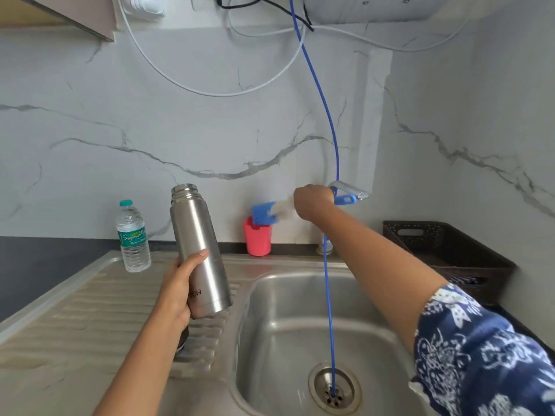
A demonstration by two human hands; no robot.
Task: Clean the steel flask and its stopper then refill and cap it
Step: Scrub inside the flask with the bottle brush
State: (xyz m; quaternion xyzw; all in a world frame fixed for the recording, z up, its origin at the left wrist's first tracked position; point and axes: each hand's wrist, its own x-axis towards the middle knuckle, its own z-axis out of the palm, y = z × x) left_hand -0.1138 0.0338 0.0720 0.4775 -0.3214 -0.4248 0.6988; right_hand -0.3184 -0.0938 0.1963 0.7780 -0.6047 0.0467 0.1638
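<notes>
Head view: catches the scrubbing step about to begin. Shows left hand (pixel 177 283), fingers wrapped round uncapped flask (pixel 199 250), holding it tilted above drainboard (pixel 90 310) beside sink (pixel 300 325). Shows right hand (pixel 312 202) fisted round brush (pixel 264 213), held just above red cup (pixel 257 238) by the wall. Calls next, probably, for bringing brush head to flask's narrow mouth and lining it up. Has blue hose (pixel 330 139) hanging between both hands into drain (pixel 333 388), a likely snag. Includes water bottle (pixel 133 235) behind drainboard, basket (pixel 444 244) on counter (pixel 45 265) at right. Cannot place stopper.
</notes>
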